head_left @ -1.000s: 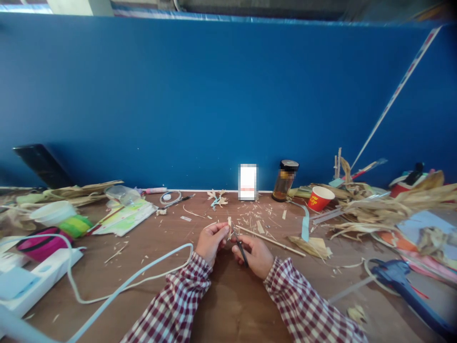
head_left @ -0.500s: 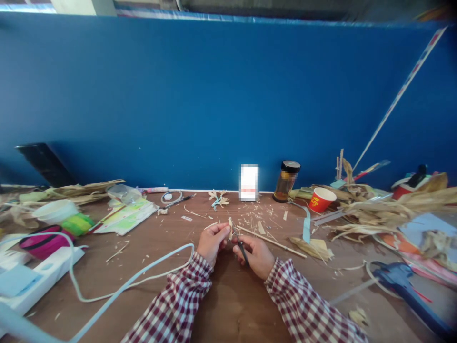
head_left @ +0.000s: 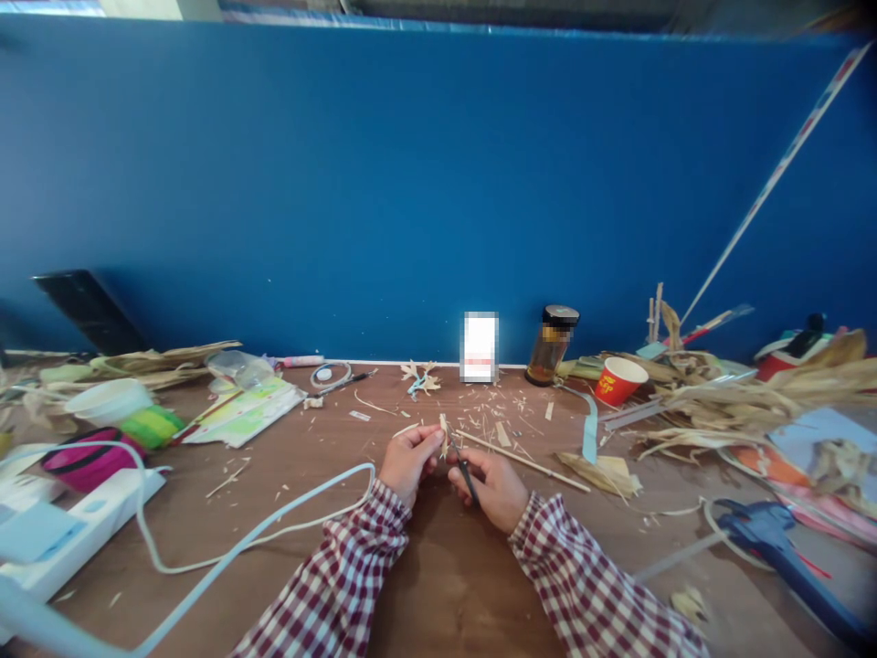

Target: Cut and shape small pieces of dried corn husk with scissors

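Observation:
Near the middle of the table, my left hand (head_left: 409, 460) pinches a small piece of dried corn husk (head_left: 444, 424), its tip pointing up past the thumb. My right hand (head_left: 499, 489) is closed around dark scissors (head_left: 469, 477). The scissors' blades reach up beside the husk piece; whether they touch it I cannot tell. Just beyond my hands lie many pale husk clippings (head_left: 490, 416) and a thin stick (head_left: 527, 460) slanting down to the right. A star-like husk shape with a light blue middle (head_left: 419, 379) rests farther back.
A jar with a dark lid (head_left: 552, 347) stands by the blue partition (head_left: 411, 183), near a red paper cup (head_left: 620, 382). Dried husks (head_left: 754, 397) and a blue glue gun (head_left: 787, 548) lie at right. White cables (head_left: 260, 539) and a power strip (head_left: 89, 530) occupy the left.
The view has shifted very slightly. Both hands stay in nearly the same place, still holding the husk piece and the scissors.

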Available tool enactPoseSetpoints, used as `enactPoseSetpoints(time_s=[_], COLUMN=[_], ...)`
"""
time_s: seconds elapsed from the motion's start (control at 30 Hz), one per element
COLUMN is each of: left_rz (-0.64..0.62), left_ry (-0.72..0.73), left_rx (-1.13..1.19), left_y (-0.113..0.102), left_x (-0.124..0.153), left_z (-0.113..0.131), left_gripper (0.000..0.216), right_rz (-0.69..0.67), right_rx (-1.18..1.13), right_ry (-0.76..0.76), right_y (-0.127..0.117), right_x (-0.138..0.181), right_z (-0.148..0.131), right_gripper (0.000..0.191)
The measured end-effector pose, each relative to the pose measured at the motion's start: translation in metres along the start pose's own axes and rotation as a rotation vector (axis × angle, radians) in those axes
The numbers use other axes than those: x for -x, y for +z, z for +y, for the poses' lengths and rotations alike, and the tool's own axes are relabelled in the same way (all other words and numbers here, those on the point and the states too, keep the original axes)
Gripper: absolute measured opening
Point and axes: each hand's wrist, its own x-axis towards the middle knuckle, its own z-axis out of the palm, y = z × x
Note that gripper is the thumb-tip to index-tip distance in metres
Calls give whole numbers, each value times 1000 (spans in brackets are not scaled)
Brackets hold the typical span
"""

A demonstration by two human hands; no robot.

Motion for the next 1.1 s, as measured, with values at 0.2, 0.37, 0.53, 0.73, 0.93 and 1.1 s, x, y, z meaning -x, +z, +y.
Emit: enactPoseSetpoints(time_s=[0.2, 0.37, 0.53, 0.73, 0.93, 1.1], left_rz=[-3, -4, -6, -3, -2, -2], left_ry=[4, 6, 9, -4, 1, 0], left_rx=[5, 1, 2, 13, -2, 10], left_y=[0, 0, 1, 0, 0, 0], left_x=[1, 0, 0, 0, 1, 0], left_z=[0, 0, 0, 0, 0, 0], left_gripper=[40, 40, 40, 40, 39, 38], right_rz=[3, 16, 0, 7, 20, 25], right_rx=[-9, 16, 7, -7, -2, -10], right_ry=[12, 12, -10, 8, 5, 4], right_y=[0, 0, -1, 0, 0, 1], right_x=[0, 0, 1, 1, 0, 0], right_z=[-3, -4, -4, -6, -6, -6], right_gripper=[36, 37, 37, 37, 35, 32])
